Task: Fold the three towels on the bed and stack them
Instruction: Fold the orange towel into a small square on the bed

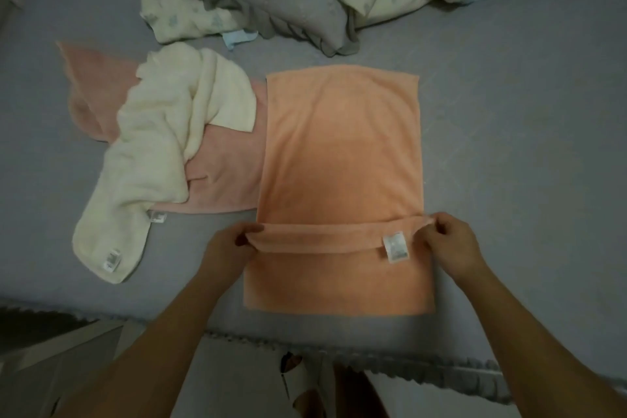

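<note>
Both hands, left [228, 245] and right [451, 241], pinch the orange towel [339, 153] edge at its corners, keeping the fold square on the bed [509, 146].

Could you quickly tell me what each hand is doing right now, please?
Left hand: pinches the left end of the orange towel's folded-over edge.
Right hand: pinches the right end of that same edge.

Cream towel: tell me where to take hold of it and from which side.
Take the cream towel by its near end, at the two corners beside the white tag, coming from the bed's near edge. That end lies flat and free; the far end is bunched on the pink towel.
</note>
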Demonstrator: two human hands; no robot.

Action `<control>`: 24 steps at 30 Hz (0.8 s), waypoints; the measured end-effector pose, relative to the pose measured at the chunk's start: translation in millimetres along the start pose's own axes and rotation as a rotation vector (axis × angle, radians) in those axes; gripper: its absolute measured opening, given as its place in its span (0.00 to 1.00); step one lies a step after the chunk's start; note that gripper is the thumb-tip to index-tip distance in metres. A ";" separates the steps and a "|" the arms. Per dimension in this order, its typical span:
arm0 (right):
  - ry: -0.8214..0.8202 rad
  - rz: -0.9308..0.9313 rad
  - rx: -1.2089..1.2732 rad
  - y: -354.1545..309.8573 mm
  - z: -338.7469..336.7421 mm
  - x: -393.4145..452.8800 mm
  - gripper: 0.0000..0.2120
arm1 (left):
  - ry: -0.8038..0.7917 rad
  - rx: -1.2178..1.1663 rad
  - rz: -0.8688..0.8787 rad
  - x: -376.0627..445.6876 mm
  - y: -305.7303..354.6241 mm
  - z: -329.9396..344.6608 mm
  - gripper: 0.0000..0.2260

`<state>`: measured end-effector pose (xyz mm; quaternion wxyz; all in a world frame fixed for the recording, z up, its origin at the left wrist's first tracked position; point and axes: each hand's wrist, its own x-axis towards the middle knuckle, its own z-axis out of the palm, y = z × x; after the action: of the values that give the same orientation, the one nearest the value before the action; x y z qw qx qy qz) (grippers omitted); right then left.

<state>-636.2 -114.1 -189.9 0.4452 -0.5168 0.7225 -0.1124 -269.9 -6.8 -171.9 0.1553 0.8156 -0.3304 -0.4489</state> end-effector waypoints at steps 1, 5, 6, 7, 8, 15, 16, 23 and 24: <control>0.027 -0.023 -0.034 -4.6 -1.7 15.3 0.13 | 0.012 0.018 0.005 9.9 8.4 0.5 0.17; -0.010 -0.114 -0.067 -30.7 -9.7 72.8 0.20 | 0.183 0.078 0.097 50.8 41.1 -2.4 0.07; -0.028 -0.111 -0.028 -38.1 -11.5 85.5 0.20 | 0.246 0.071 0.106 62.5 48.4 -3.8 0.12; -0.034 -0.108 0.022 -45.3 -12.6 98.6 0.19 | 0.301 0.026 0.102 73.5 57.9 -6.3 0.14; -0.025 -0.104 0.072 -53.8 -13.9 111.3 0.18 | 0.347 -0.038 0.098 85.6 67.8 -9.0 0.16; 0.131 -0.219 0.171 -120.1 -16.7 212.4 0.19 | 0.481 -0.047 0.192 188.5 146.7 -30.7 0.21; 0.163 -0.219 0.178 -129.7 -16.1 225.6 0.17 | 0.506 -0.039 0.198 203.5 157.2 -33.0 0.21; 0.269 -0.059 0.039 -121.0 10.6 267.8 0.08 | 0.523 -0.186 0.157 278.5 166.1 -22.0 0.09; 0.279 -0.057 0.038 -113.8 13.6 264.7 0.08 | 0.522 -0.197 0.158 281.1 162.7 -20.8 0.11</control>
<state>-570.6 -384.3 -266.5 0.3468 -0.5077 0.7603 -0.2096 -211.2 -317.7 -248.0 0.3478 0.8564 -0.2966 -0.2402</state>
